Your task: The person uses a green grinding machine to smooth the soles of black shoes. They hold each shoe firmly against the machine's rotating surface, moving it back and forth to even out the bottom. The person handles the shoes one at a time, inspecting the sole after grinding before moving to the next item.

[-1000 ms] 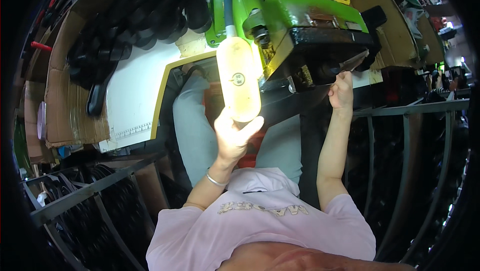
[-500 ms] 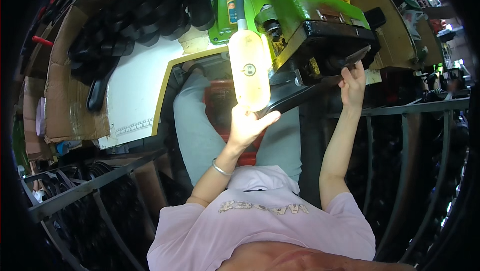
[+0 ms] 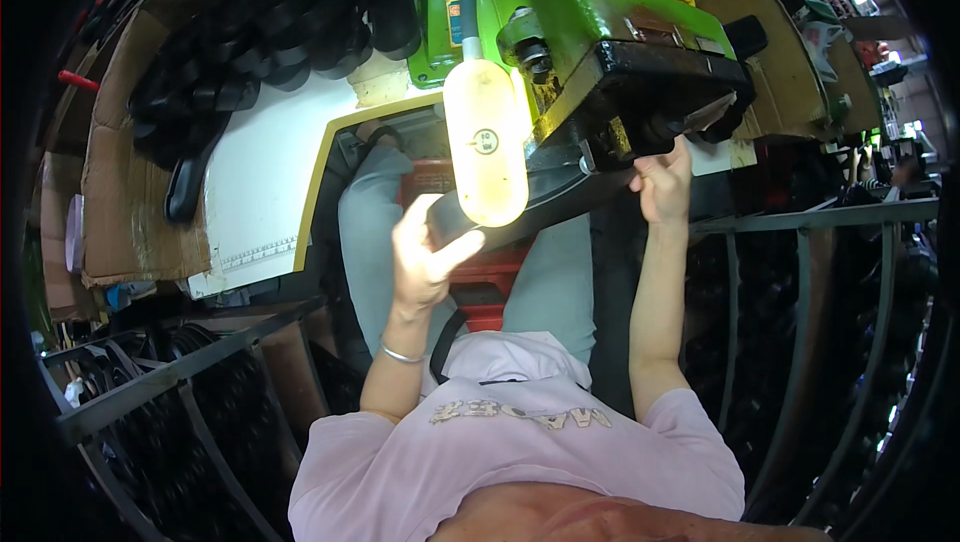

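While the left hand [image 3: 421, 260] pinches a black strip [image 3: 558, 204] beneath the front edge of the machine [image 3: 605, 4], I cannot tell whether the right hand [image 3: 665, 185] grips; positioning seems underway, needing steadiness next.

A white, yellow-edged tabletop [image 3: 255, 182] carries a heap of black shoe parts [image 3: 285, 27] and a green machine [image 3: 590, 2].

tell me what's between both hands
In the head view, a long black piece stretches between the left hand and the right hand, partly hidden behind the lit lamp.
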{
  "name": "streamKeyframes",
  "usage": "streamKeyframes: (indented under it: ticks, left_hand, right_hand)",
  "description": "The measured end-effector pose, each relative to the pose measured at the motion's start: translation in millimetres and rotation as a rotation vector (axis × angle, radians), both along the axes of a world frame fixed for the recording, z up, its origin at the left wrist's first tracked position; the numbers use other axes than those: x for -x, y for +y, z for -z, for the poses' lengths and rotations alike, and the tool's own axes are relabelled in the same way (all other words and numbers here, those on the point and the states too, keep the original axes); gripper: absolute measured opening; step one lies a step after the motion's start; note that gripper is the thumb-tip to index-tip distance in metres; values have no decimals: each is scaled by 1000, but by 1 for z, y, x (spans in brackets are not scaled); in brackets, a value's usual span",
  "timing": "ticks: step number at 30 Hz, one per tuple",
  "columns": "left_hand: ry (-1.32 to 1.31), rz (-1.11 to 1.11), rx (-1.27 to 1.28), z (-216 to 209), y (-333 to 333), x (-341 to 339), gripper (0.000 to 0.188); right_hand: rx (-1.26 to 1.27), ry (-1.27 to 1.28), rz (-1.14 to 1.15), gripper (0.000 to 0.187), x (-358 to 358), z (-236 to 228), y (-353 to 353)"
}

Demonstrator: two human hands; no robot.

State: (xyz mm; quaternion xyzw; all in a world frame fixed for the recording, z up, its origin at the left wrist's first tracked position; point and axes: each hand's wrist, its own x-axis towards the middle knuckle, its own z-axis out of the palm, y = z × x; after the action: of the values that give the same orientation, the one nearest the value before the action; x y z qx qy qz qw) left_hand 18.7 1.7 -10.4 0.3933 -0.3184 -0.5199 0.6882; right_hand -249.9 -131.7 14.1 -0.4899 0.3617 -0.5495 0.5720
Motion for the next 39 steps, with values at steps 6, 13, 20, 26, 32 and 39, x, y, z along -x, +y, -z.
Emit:
streamKeyframes:
  ticks: [6,13,20,26,32,39]
  left_hand:
    - [77,63,-81,15,12,-35,41]
    - [-127,19,-22,-5,5,-14,41]
    - [-87,-41,-19,-12,0,-20,34]
    - [-9,-58,-50,-1,12,-47,39]
    - [-94,-72,-111,9,33,-78,39]
    - [-427,-112,11,-17,9,-31,40]
  right_hand:
    - [12,-28,13,52,-22,16,28]
    - [0,-79,61,49,-7,20,19]
    - [-105,-149,-1,46,-18,18,24]
    - [-147,-152,-44,43,-43,22,40]
    - [-132,-97,-99,46,-61,45,48]
    - [-36,-173,8,43,-23,38,24]
